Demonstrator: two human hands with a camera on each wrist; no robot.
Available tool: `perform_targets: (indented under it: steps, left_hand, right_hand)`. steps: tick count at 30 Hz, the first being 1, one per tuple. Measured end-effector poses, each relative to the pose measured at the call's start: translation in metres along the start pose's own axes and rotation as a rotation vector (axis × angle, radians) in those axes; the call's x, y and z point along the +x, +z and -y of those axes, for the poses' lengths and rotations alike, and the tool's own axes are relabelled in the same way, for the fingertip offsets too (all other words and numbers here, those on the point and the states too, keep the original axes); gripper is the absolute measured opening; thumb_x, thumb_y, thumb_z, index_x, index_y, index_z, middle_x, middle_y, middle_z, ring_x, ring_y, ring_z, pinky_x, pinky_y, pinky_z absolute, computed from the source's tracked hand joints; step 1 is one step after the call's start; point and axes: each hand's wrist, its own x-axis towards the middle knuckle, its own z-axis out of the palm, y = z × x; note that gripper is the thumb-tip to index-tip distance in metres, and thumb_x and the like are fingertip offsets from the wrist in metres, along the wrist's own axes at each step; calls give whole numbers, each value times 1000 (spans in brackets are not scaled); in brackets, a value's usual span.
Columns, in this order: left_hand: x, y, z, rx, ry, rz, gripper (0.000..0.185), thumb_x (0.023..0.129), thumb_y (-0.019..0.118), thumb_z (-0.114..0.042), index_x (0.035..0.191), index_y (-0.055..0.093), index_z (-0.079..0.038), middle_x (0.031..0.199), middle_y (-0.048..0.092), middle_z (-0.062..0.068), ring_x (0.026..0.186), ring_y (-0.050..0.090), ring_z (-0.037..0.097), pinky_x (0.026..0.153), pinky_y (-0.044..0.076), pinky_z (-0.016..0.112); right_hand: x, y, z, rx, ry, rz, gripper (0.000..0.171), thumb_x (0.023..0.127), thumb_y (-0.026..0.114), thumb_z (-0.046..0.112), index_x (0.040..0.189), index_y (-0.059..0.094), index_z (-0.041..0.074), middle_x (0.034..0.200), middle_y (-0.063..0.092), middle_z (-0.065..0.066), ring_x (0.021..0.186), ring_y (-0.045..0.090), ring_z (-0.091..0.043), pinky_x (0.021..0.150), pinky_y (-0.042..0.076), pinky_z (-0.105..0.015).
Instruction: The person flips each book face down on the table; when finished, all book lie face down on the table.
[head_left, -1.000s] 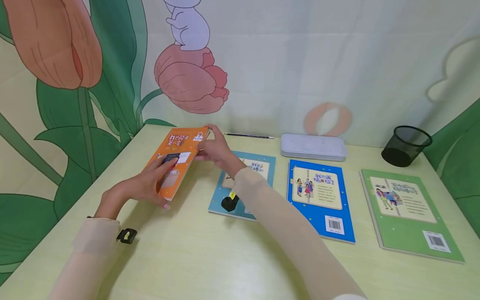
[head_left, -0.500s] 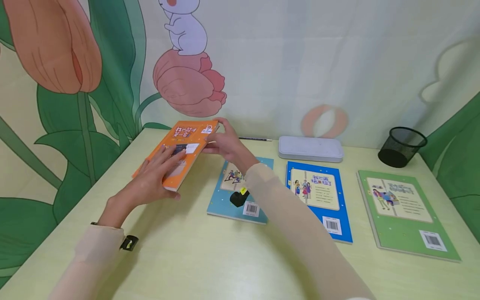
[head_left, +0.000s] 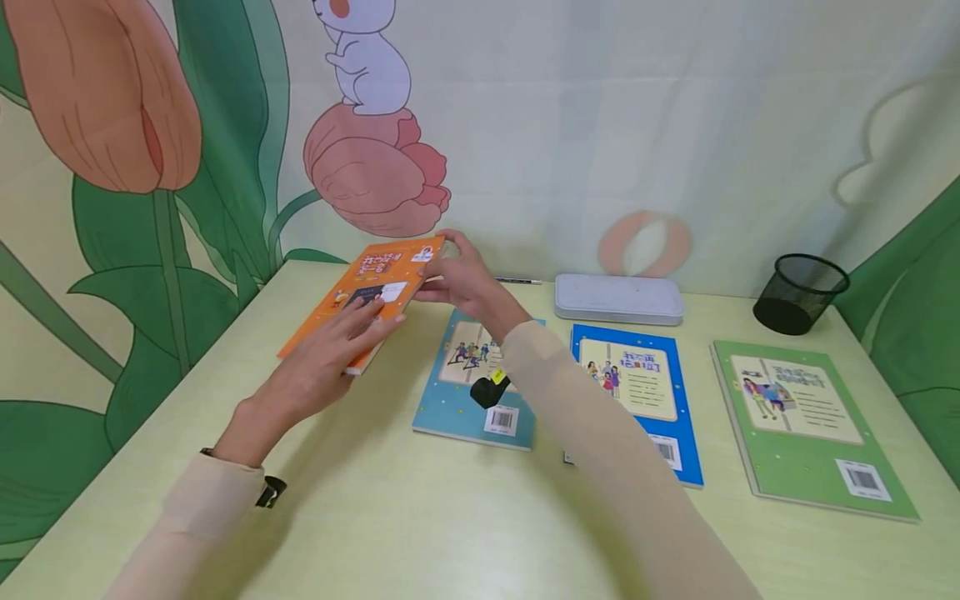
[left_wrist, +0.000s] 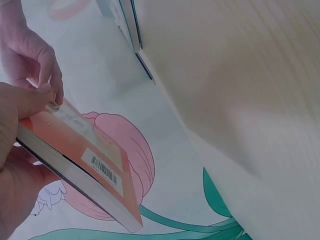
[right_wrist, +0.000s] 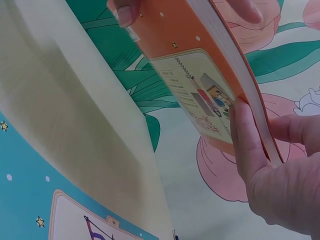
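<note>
An orange paperback book [head_left: 378,265] is held tilted above the left part of the table, cover facing up. My left hand [head_left: 322,354] grips its near end, fingers over the cover and thumb underneath. At the far right edge my right hand [head_left: 468,279] pinches the book between thumb and fingers. The left wrist view shows the page edges and the barcode [left_wrist: 103,170] on the underside. From the right wrist, the back cover [right_wrist: 200,95] with its printed picture is visible. A teal book [head_left: 465,400] lies just right of the held one, partly covered by my right forearm.
Rightward lie a blue book [head_left: 637,379] and a green book [head_left: 810,433], barcodes up. Behind them stand a pale pencil case [head_left: 618,298] and a black mesh pen cup [head_left: 801,296]. A pencil [head_left: 521,281] lies by the printed curtain [head_left: 525,150].
The orange book has moved right and slightly away in the head view, carried by both hands. My left hand has shifted right along with it. The other books stay put.
</note>
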Motion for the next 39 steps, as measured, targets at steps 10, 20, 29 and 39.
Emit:
perform_targets:
  steps: [10,20,29,39]
  left_hand:
    - [1,4,-1,54,49,-87,94,72,73,21,149,43,-23,150,49,19,122,60,44,84,58,55]
    - [2,12,4,-83,40,-228,92,64,55,34,142,55,-14,142,59,16,98,71,41,60,58,43]
    - [3,20,7,-207,-4,-395,82,72,58,33,140,58,-13,132,65,19,112,68,41,81,59,55]
    - [5,23,7,-267,-102,-455,77,74,58,33,138,60,-10,129,66,22,112,66,45,88,55,60]
  right_hand:
    - [-1,-2,3,-38,7,0,67,95,55,-8,147,34,29,137,51,-29,109,67,-44,85,60,-45]
    - [-3,-4,5,-61,14,0,69,95,56,-7,150,29,25,135,53,-31,96,69,-36,76,62,-38]
    - [-5,2,9,-97,-21,-44,70,94,62,-1,151,27,18,115,64,-27,77,71,-26,70,63,-35]
    - [-11,3,7,-142,-39,-43,76,95,69,12,154,22,18,96,68,-21,75,73,-27,70,62,-37]
